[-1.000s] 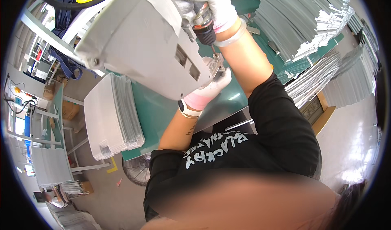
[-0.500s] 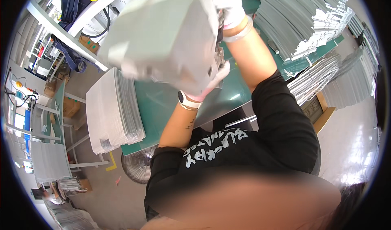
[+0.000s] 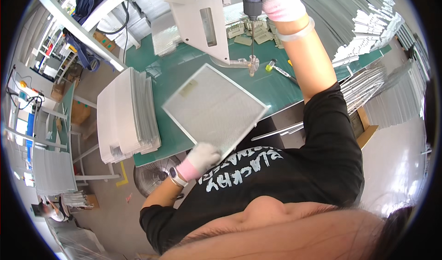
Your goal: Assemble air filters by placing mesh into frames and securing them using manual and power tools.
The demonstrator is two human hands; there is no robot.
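Observation:
A flat mesh panel point(image 3: 216, 105) with a thin pale frame lies turned cornerwise over the green tabletop's front edge. My left hand point(image 3: 204, 156), in a white and pink glove, grips its near left edge. At the top, my gloved right hand point(image 3: 283, 2) is closed against a black power screwdriver point(image 3: 253, 2); the upper frame edge cuts off its fingertips. The long thin bit points down into a clear nozzle point(image 3: 252, 66), just beyond the panel's far right edge and apart from it. A pale grey slotted bracket point(image 3: 209, 25) stands left of the screwdriver.
Stacked pale panels point(image 3: 122, 117) stand on the green table point(image 3: 154, 82) at left. Small greenish plastic parts point(image 3: 262, 34) lie behind the nozzle, with a marker pen point(image 3: 281, 70) beside it. Long grey strips point(image 3: 340, 16) pile up at right. A round fan point(image 3: 152, 172) stands below left.
The large grey housing that filled the upper view has shifted up and away, uncovering the mesh panel. My left hand has come down from beside the tool to the panel's near edge.

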